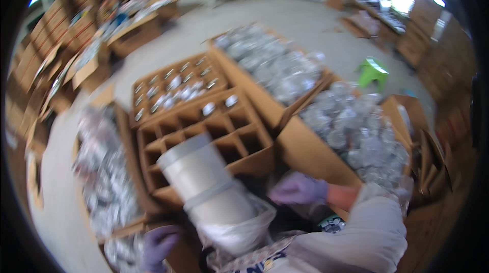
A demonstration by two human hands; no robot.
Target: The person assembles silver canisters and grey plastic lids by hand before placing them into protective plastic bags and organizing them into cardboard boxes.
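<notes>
- Two hands in purple gloves are well apart: the left hand (160, 246) is low on the left, and the right hand (301, 189) is to the right of the middle.
- One big pale tube (204, 176) lies slanted between the hands, with its top end leaning away to the left.
- It has round sides and looks creamy white, with a grey band round the top end and another grey band round its middle.
- Its low end sits in a thin, see-through plastic bag (239, 232), all wrinkly and close to the person's shirt (316, 252).
- The tube is blurry, so I cannot tell what it is made of.
- Its top end covers part of a brown box with little square rooms (254, 163); I cannot tell if they touch.
- The right hand has its fingers bent in, but I cannot tell if it holds anything.
- The left hand is by some clear, shiny things (122, 250) in a low box; I cannot tell if it grips one.
- Behind the box with little rooms is another brown box (191, 105) with rows of shiny and white things.
- More clear things (367, 145) fill a long box on the right.
- Past them stands a green stool (374, 69).
</notes>
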